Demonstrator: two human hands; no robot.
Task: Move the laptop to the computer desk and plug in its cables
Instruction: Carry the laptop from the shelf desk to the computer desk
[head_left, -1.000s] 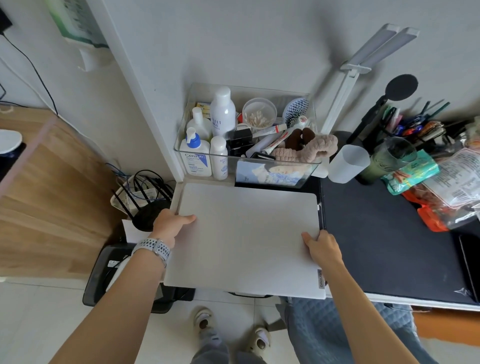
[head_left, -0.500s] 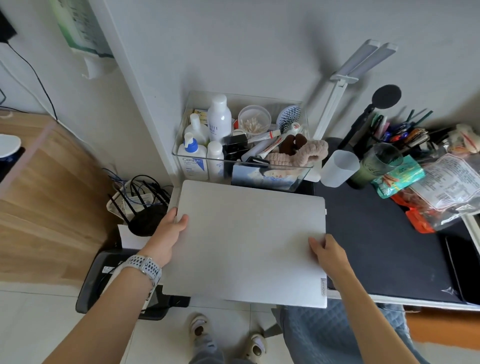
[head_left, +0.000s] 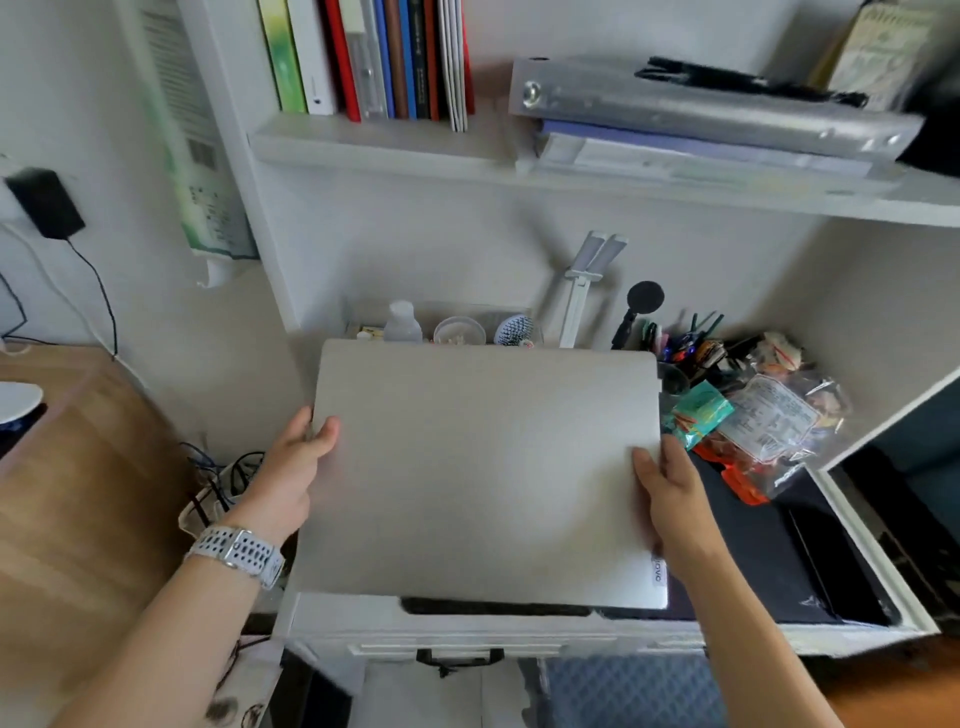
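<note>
A closed silver laptop (head_left: 483, 467) is lifted above the white desk (head_left: 467, 629), lid up, its logo at the near right corner. My left hand (head_left: 298, 467), with a white watch on the wrist, grips the laptop's left edge, thumb on top. On the right edge, my right hand (head_left: 670, 488) holds it the same way. The laptop hides most of the clear organiser (head_left: 441, 325) behind it. A black desk mat (head_left: 753, 561) shows to the right.
A shelf (head_left: 415, 150) with books and a silver device hangs above. A white lamp (head_left: 584, 291), a microphone (head_left: 641, 301), pens and snack bags (head_left: 769, 421) crowd the back right. Tangled cables (head_left: 218, 483) lie left of the desk beside a wooden surface (head_left: 78, 493). A black adapter (head_left: 47, 202) sits on the left wall.
Both hands have raised the laptop off the desk and toward me. It now covers the organiser, and the view has tilted up to show the shelf.
</note>
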